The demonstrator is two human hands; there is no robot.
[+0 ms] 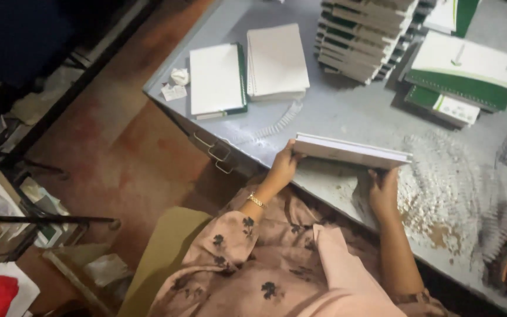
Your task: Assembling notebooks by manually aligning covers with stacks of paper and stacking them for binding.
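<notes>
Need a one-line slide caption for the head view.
Both hands, left hand and right hand, hold a white page block at the grey table edge, notebook stacks behind.

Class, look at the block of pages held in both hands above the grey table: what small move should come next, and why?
Probably lower the block of pages flat onto the table. The left hand and right hand grip its two ends, and it hangs tilted just above the table's near edge.

Bare table (347,114) lies open between the white pads (247,70) and notebook stack (362,38).
</notes>
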